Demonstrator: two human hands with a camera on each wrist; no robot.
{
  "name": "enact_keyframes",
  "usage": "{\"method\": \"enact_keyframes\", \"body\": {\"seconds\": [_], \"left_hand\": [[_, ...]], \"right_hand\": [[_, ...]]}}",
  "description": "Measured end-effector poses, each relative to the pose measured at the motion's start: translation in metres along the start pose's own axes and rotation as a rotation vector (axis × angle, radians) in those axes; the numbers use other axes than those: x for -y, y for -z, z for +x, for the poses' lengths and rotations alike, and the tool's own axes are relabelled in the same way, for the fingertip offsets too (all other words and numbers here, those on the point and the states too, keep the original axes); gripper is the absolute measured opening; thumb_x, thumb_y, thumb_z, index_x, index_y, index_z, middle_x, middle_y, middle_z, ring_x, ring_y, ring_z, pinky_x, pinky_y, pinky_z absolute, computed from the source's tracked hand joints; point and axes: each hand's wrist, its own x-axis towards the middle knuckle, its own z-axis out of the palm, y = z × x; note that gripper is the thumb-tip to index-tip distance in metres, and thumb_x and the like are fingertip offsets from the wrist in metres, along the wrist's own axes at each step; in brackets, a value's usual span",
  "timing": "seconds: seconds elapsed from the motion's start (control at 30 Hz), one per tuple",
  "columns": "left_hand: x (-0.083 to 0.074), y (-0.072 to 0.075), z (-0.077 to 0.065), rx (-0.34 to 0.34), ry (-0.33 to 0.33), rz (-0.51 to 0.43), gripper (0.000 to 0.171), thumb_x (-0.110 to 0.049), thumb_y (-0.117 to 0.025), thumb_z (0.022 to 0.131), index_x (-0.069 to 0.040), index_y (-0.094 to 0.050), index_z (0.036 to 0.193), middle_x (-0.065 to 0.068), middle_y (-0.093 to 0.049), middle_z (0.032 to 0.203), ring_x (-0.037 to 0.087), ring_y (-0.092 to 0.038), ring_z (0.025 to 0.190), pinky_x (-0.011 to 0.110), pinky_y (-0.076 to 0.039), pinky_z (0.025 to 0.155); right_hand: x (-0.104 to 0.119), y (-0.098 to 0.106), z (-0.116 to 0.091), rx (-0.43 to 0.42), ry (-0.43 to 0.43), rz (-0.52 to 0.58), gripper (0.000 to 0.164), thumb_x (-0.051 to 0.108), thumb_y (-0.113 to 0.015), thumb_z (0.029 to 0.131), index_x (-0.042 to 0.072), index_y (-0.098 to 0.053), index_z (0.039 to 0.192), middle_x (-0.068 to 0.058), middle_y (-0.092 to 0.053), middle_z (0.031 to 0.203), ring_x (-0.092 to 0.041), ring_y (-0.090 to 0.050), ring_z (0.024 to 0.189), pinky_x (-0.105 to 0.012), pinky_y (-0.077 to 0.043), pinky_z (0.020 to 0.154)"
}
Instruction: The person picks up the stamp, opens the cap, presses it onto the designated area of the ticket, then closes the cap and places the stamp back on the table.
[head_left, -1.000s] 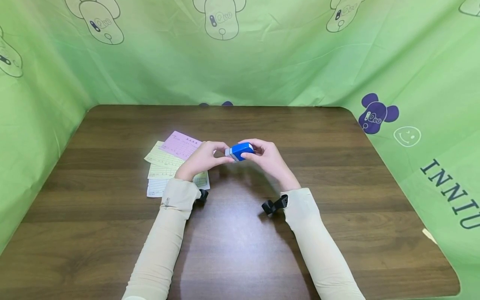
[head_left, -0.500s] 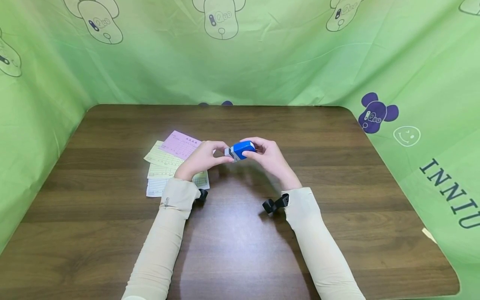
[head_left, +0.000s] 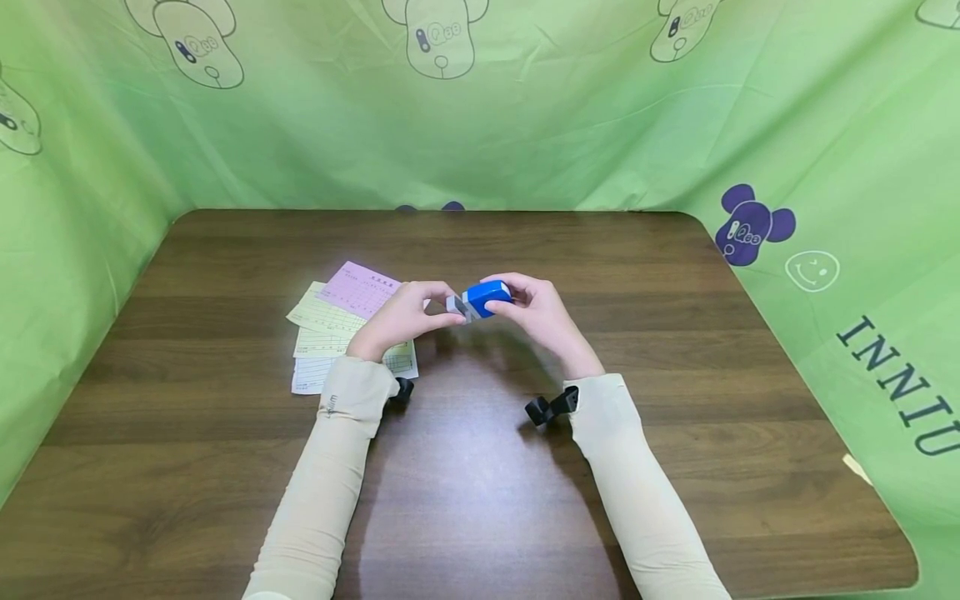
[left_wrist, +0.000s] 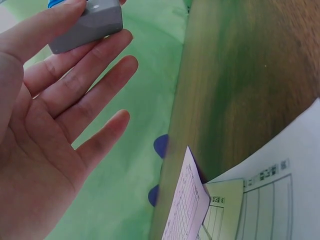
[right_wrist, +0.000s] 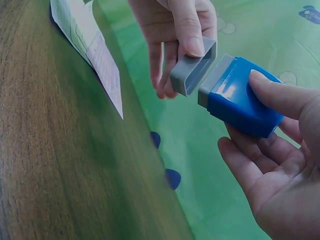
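Observation:
Over the middle of the table, my right hand [head_left: 538, 318] grips a blue stamp [right_wrist: 245, 97] between thumb and fingers. Its light grey end points toward my left hand [head_left: 401, 320], which pinches a hollow grey stamp cap [right_wrist: 187, 77]. In the right wrist view a narrow gap shows between the cap's open side and the stamp's end. The left wrist view has the cap [left_wrist: 95, 25] under the thumb and first fingers, with the other fingers spread out. Only a sliver of the blue stamp [left_wrist: 55, 2] shows there.
Several printed slips lie fanned on the brown table [head_left: 225, 467] beside and under the left forearm: a pink slip [head_left: 358, 288], yellow slips [head_left: 318, 312] and a white slip [head_left: 309, 375]. A green printed curtain [head_left: 525, 142] surrounds the table's back and sides.
The grey cap and the blue stamp have come apart, the stamp shifting slightly right with my right hand. My left hand has barely moved; the slips lie as before.

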Motion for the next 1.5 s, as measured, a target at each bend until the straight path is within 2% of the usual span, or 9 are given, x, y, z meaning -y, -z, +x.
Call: {"method": "enact_keyframes", "body": {"seconds": [0.33,0.6,0.73,0.97,1.1,1.23,1.5], "left_hand": [[0.0019,-0.0002,0.0005,-0.004,-0.021,-0.003,0.021,-0.021,-0.072,0.088,-0.007,-0.066,0.103,0.010,-0.071,0.101,0.024,-0.063,0.101,0.049,-0.047,0.097],[0.0040,0.0003,-0.0013,0.002,-0.022,-0.012,0.030,-0.021,-0.071,0.089,-0.008,-0.064,0.115,0.010,-0.069,0.105,0.023,-0.062,0.098,0.049,-0.047,0.096],[0.0049,0.0012,-0.0021,0.005,-0.036,-0.016,0.028,-0.021,-0.069,0.090,-0.009,-0.064,0.115,0.009,-0.069,0.104,0.022,-0.061,0.097,0.048,-0.047,0.096],[0.0033,0.0043,-0.0031,0.000,-0.055,-0.006,0.026,-0.019,-0.069,0.090,-0.008,-0.065,0.113,0.009,-0.068,0.102,0.023,-0.058,0.094,0.050,-0.047,0.094],[0.0038,0.0054,-0.0034,-0.003,-0.042,0.001,0.025,-0.018,-0.069,0.090,-0.007,-0.065,0.112,0.009,-0.068,0.102,0.025,-0.057,0.095,0.049,-0.046,0.091],[0.0049,0.0061,-0.0033,0.001,-0.020,-0.014,0.025,-0.018,-0.069,0.090,-0.007,-0.064,0.111,0.010,-0.068,0.103,0.026,-0.058,0.099,0.049,-0.046,0.095],[0.0060,0.0070,-0.0040,0.000,-0.009,-0.024,0.024,-0.016,-0.069,0.089,-0.006,-0.063,0.110,0.011,-0.067,0.105,0.026,-0.059,0.102,0.050,-0.043,0.102]], "right_hand": [[-0.0013,0.0011,-0.0002,0.001,-0.002,0.003,0.034,0.005,-0.068,0.089,-0.003,-0.062,0.121,-0.024,-0.064,0.119,-0.006,-0.064,0.091,-0.015,-0.052,0.079],[-0.0030,0.0000,0.0003,0.002,-0.004,0.011,0.034,0.004,-0.068,0.089,-0.004,-0.062,0.121,-0.025,-0.064,0.119,-0.004,-0.064,0.090,-0.014,-0.052,0.080],[-0.0030,-0.0003,0.0005,-0.002,-0.003,0.010,0.033,0.004,-0.068,0.089,-0.004,-0.062,0.121,-0.025,-0.064,0.118,-0.003,-0.064,0.090,-0.014,-0.052,0.080],[-0.0009,0.0004,0.0005,-0.001,-0.012,-0.001,0.034,0.005,-0.067,0.089,-0.003,-0.062,0.122,-0.025,-0.064,0.120,-0.011,-0.065,0.094,-0.015,-0.052,0.080],[-0.0001,0.0006,0.0004,0.000,-0.022,-0.003,0.034,0.005,-0.067,0.089,-0.002,-0.062,0.122,-0.024,-0.064,0.120,-0.018,-0.065,0.098,-0.015,-0.052,0.081],[0.0009,0.0009,0.0003,0.001,-0.024,-0.002,0.033,0.005,-0.067,0.089,-0.002,-0.063,0.121,-0.023,-0.064,0.121,-0.022,-0.064,0.100,-0.015,-0.052,0.080],[0.0002,0.0012,0.0000,-0.001,-0.023,-0.012,0.034,0.006,-0.068,0.089,-0.002,-0.062,0.122,-0.024,-0.064,0.121,-0.022,-0.064,0.100,-0.014,-0.052,0.081]]}}
